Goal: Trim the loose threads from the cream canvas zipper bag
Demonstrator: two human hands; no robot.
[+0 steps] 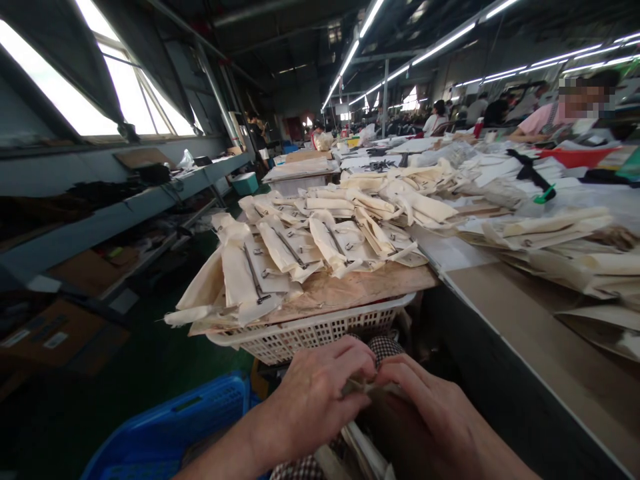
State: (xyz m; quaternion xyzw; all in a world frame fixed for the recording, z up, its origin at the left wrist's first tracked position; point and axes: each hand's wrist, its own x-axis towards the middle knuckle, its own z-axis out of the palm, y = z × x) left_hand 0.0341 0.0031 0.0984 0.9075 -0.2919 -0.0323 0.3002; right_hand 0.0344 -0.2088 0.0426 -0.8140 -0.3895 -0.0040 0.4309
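My left hand (327, 383) and my right hand (425, 400) meet low in the view, above my lap, with fingertips nearly touching. Both pinch the edge of a cream cloth piece (367, 450) that hangs down between them. Its lower part is dim and partly hidden by my hands. Beyond them, a brown board (350, 287) lies on a white plastic basket (320, 333). Rows of cream cloth pieces (280, 247) with dark metal hardware lie on the board.
At the lower left is a blue crate (175, 417). To the right, a long worktable (530, 320) carries more cream cloth stacks (565, 247). Further back on the right a person (545, 120) in pink leans over the tables. A cardboard box (60, 337) stands at the left.
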